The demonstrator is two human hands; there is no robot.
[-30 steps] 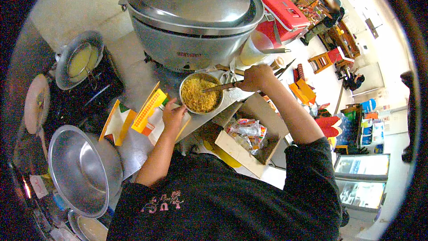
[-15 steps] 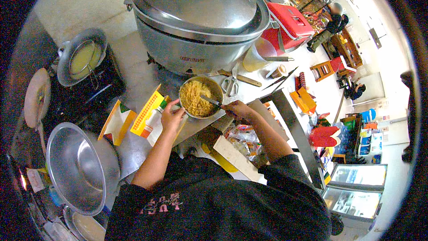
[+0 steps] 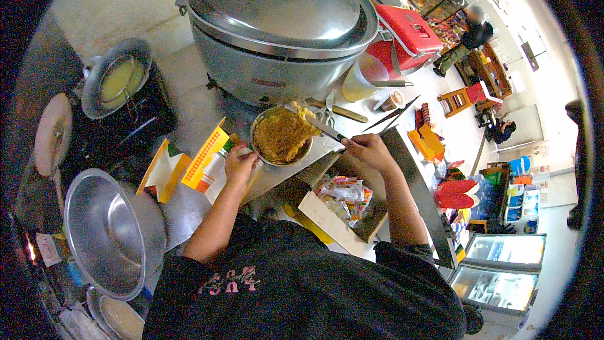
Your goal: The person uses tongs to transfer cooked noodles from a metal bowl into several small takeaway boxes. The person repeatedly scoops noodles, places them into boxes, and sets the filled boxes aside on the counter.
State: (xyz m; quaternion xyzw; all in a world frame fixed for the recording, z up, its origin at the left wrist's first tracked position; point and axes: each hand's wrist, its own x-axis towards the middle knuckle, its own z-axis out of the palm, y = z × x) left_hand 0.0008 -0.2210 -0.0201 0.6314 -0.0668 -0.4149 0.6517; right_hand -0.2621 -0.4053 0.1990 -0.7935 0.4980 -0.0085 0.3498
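Note:
A round metal bowl of yellow noodles stands on the counter in front of the big cooker. My left hand is closed on its near left rim, thumb and fingers pinching the edge. In my right hand is a pair of dark-handled metal tongs. Their tips are at a clump of noodles raised at the bowl's far right edge. Brown seasoning or sauce seems to coat the noodles left in the bowl. Two open yellow-and-white cartons stand to the left of my left hand.
A large lidded cooker fills the back. Scissors, a wooden-handled utensil and a plastic jug lie right of it. An empty metal basin is at left, a pot with a strainer behind. An open drawer holds packets.
My right hand has moved right with the tongs, lifting a clump of noodles toward the bowl's far right edge. The noodle surface now looks browner. My left hand stays at the rim.

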